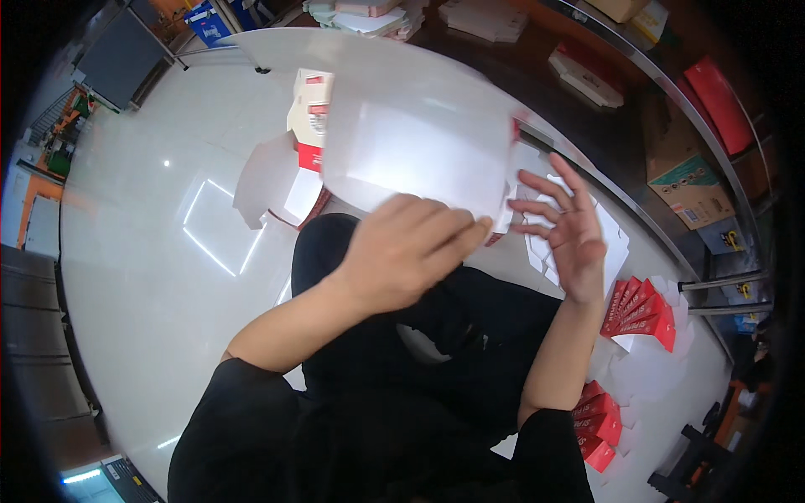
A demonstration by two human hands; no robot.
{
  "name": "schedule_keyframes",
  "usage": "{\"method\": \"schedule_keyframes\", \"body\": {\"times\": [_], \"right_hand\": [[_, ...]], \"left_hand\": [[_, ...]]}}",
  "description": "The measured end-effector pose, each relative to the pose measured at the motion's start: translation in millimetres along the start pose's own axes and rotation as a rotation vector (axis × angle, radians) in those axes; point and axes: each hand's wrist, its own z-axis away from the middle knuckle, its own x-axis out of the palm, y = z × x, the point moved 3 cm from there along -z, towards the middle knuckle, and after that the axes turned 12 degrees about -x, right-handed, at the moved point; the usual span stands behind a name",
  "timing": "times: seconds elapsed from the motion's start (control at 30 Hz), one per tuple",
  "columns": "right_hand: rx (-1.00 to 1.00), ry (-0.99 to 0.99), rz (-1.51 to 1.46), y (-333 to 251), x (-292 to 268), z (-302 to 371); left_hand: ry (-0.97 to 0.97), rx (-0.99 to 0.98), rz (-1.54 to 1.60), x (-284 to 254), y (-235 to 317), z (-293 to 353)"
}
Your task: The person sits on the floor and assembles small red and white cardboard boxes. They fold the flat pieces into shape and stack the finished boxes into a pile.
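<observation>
My left hand grips the near edge of a white paperboard carton, fingers closed and thumb pointing right. The carton is smeared by motion; its pale inner face shows, with a bit of red at the right edge, and its exact shape cannot be made out. Just off the carton's right side, my right hand is raised with its fingers spread and nothing in it. Whether its fingertips touch the carton is unclear. Flat white carton blanks lie behind and beyond the right hand.
Nested red cartons and another red stack stand on the floor at right. A cream-and-red carton and an opened white one are at left. A metal-edged shelf holds flat cartons and a brown box.
</observation>
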Motion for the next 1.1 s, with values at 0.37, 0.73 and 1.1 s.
{"method": "schedule_keyframes", "body": {"times": [0.37, 0.73, 1.1], "right_hand": [[-0.071, 0.617, 0.355, 15.9, -30.7, 1.6], [-0.123, 0.846, 0.247, -34.2, -132.3, 11.1], [-0.051, 0.802, 0.231, -5.4, -144.9, 6.7]], "left_hand": [[0.047, 0.082, 0.182, 49.6, 9.9, -4.8], [-0.282, -0.824, 0.112, 182.3, -214.2, 25.2], [-0.267, -0.808, -0.029, 190.3, -204.1, 25.0]]}}
